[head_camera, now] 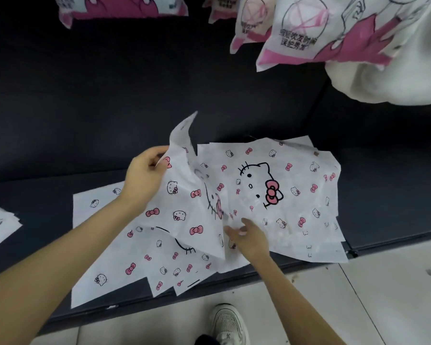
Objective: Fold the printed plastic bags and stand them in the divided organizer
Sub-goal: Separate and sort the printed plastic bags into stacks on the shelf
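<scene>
**Bag lifted, fold not started**

Left hand (pixel 144 175) at 9 o'clock pinches the top edge of a thin white plastic bag with cat-face and pink-bow print (pixel 189 195). The bag is raised at centre over flat bags of the same print (pixel 271 170) on the dark padded surface (pixel 85 100). Right hand (pixel 250 239) at 5 o'clock, fingers loosely spread at its lower edge. Film looks light, limp, slippery and crinkly, so take it by the corners. Organizer not in view.

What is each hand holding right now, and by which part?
The left hand pinches the lifted bag at its upper edge. The right hand is at that bag's lower edge; a hold there cannot be told.
</scene>
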The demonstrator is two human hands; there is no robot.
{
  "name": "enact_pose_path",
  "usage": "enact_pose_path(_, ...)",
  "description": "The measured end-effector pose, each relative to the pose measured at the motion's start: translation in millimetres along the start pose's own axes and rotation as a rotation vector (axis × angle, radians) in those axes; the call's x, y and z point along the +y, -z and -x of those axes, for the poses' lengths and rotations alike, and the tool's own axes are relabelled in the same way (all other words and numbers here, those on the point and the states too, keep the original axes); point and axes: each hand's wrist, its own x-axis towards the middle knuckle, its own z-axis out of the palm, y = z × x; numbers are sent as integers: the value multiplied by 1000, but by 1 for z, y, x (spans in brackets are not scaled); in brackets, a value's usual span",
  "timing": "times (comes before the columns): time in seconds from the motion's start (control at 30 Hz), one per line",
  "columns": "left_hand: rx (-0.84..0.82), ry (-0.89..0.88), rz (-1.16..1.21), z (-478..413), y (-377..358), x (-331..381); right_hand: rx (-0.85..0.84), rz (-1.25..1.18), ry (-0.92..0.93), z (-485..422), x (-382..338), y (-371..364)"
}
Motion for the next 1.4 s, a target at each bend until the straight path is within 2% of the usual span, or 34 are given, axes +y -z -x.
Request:
enact_pose_path(0.1, 43, 36, -14, 0, 13, -7, 41, -99, -79, -13, 2, -28)
enact_pose_path(0.2, 46, 75, -12, 0, 26, -15, 178, -42, -37, -19, 7, -43)
enact_pose_path(0.27, 47, 91, -9, 1, 32, -17, 269, -110, -5, -19, 5, -38)
enact_pose_path(0.4, 67, 27, 30, -2, 31, -14, 478, -334, 58, -8, -2, 17)
enact_pose_path(0.6, 37, -12, 200, -8, -21, -5, 783, -461, 105, -10, 6, 137)
enact_pose_path(0.73, 24, 44, 255, -21, -75, -12, 894, -347, 74, -25, 19, 186)
enact_pose_path(0.83, 79, 196, 185, -30, -115, -32, 882, -177, -9, -45, 40, 195)
enact_pose_path(0.97, 158, 365, 169, -35, -153, -59, 882, 245, -79, -62, 52, 170)
enact_pose_path(1.0, 180, 389, 171, -37, -159, -65, 873, 347, -64, -63, 51, 160)
enact_pose_path(1.07, 189, 410, 143, -41, -167, -75, 818, 450, 97, -67, 46, 135)
enact_pose_path(1.13, 152, 410, 103, -42, -167, -78, 676, 536, 227, -72, 43, 111)
enact_pose_path(1.2, 81, 391, 35, -40, -157, -80, 492, 634, 245, -77, 42, 90)
enact_pose_path(1.23, 45, 355, -40, -37, -149, -87, 400, 687, 211, -78, 41, 85)
enact_pose_path(1.3, -31, 253, -285, -28, -123, -107, 354, 749, 171, -83, 43, 79)
enact_pose_path(1.4, -153, 171, -674, -4, -76, -138, 500, 700, 225, -75, 39, 69)
